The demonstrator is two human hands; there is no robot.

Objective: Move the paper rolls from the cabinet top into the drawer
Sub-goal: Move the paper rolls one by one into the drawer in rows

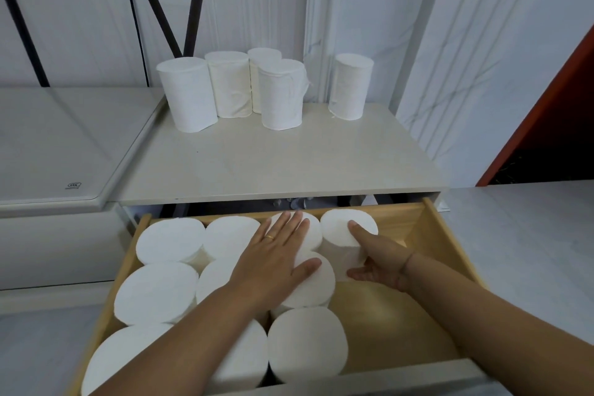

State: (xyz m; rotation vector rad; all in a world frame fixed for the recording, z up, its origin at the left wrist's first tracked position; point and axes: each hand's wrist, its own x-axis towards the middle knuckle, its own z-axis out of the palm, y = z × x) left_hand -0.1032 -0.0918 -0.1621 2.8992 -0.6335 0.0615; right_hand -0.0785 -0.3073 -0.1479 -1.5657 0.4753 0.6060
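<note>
Your left hand [276, 254] lies flat, low in the middle of the frame. Its fingers are straight and slightly spread, and they rest on the tops of the packed rolls [160, 292] that stand upright in the open drawer [443, 254]. A ring [269, 237] shows on one finger. Just to the right, your right hand [382, 262] grips the end roll [340, 222] at the back of the drawer. One finger lies over its top and the others curl round its near side. That roll stands upright, touching its neighbours on the left, with bare drawer floor on its right. The packed rolls fill the left and middle of the drawer. Five more rolls [281, 95] stand upright at the back of the cabinet top [273, 164], upper middle of the frame: four clustered, one apart on the right.
</note>
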